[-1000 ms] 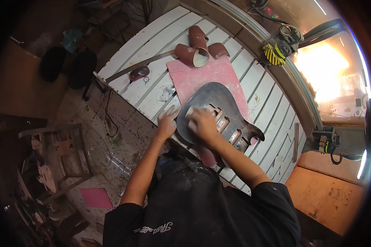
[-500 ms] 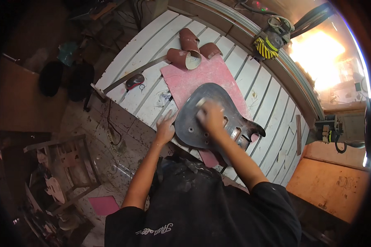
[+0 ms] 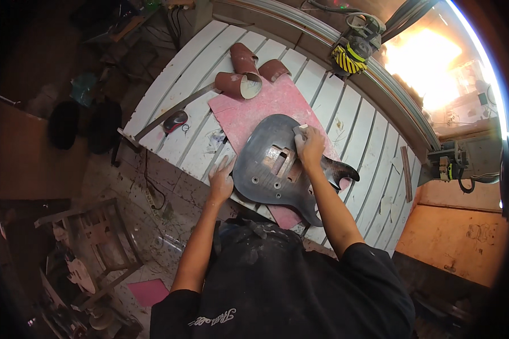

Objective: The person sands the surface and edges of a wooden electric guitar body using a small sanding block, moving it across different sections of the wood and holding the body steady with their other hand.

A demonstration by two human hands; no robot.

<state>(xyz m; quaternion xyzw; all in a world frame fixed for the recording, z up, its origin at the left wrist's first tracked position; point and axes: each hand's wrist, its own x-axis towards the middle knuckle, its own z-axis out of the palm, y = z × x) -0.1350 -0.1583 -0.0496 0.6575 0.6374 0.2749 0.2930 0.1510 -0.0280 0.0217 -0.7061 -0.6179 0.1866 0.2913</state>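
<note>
A dark grey electric guitar body (image 3: 260,127) lies on a pink mat, its pickup and control cavities and several drilled holes showing. Dusty white, my left hand (image 3: 221,176) rests against the body's left edge with its fingers stretched out. On the upper right part of the body, my right hand (image 3: 312,148) is closed over a small pale sanding pad (image 3: 301,130) pressed to the surface. The fingers hide part of the pad.
Rolls of brown sandpaper (image 3: 230,85) stand at the far end of the pink mat (image 3: 229,116). On the white slatted table (image 3: 178,85) are a black-and-red computer mouse (image 3: 176,121), a long metal strip (image 3: 181,105) and a thin wooden stick (image 3: 406,172). Hose fittings (image 3: 350,56) hang beyond the table.
My right hand has moved with the pad to the right across the guitar body, uncovering the middle cavity. My left hand stays at the left edge. The whole view has shifted slightly.
</note>
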